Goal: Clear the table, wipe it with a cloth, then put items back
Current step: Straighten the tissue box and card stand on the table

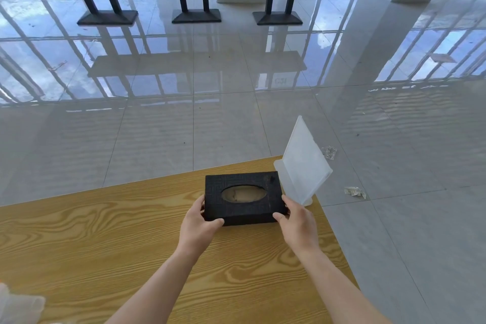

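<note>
My left thumb (216,222) lies along the near face of the black tissue box (243,198) and my right thumb (279,217) does the same at the other end. The rest of my fingers wrap round the 2 short ends, so my left hand (197,226) and my right hand (298,226) are both clamped on the box. It sits on the wooden table (105,231) near the far right corner, its oval opening facing up; I cannot tell whether its base is resting on the wood or just off it.

Just beside its far right end stands a clear plastic sign holder (306,166), tilted, on the very corner. A blurred whitish thing (18,305) lies at the near left edge; I cannot tell if it is the cloth. 2 paper scraps (355,192) lie on the floor to the right.

I judge this is either lifting the box to clear the table or placing it when putting items back. Either way the next move needs a level, 2-handed carry that stays clear of the sign holder.
</note>
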`<act>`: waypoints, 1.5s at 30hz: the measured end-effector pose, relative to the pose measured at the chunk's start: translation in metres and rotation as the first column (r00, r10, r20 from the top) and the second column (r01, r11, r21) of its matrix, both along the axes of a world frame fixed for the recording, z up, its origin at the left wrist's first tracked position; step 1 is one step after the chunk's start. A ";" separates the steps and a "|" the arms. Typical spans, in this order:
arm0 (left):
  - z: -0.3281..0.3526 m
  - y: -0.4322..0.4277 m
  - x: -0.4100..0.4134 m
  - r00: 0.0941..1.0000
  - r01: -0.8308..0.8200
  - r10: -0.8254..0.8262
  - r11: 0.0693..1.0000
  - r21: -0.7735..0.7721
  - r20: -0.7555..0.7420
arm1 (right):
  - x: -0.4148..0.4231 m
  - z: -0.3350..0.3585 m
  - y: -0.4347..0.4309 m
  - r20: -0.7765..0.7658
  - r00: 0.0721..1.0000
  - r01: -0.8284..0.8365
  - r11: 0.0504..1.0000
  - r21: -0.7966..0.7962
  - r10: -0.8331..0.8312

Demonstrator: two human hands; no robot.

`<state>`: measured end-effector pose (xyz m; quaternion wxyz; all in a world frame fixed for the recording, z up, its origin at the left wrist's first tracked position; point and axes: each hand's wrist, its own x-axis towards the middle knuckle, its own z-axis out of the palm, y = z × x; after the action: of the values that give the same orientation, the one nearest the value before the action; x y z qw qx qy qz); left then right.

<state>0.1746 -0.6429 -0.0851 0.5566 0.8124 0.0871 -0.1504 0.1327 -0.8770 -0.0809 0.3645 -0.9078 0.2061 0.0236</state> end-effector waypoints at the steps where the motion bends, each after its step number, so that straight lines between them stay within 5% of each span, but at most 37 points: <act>1: 0.000 -0.001 -0.001 1.000 0.010 -0.010 1.000 0.010 0.006 | 0.002 0.001 -0.001 0.003 1.000 0.002 1.000 0.001 -0.002; 11: -0.001 -0.005 0.002 0.996 0.021 -0.033 0.988 0.155 0.079 | 0.018 0.005 -0.006 0.025 1.000 -0.012 1.000 -0.010 0.012; 45: -0.007 -0.009 -0.004 0.993 0.040 -0.060 0.981 0.190 0.102 | 0.009 -0.006 -0.013 0.040 0.997 0.064 0.998 0.027 -0.065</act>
<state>0.1705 -0.6520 -0.0920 0.4777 0.8700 0.0505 -0.1115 0.1420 -0.8899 -0.0869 0.3806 -0.8963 0.2275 -0.0039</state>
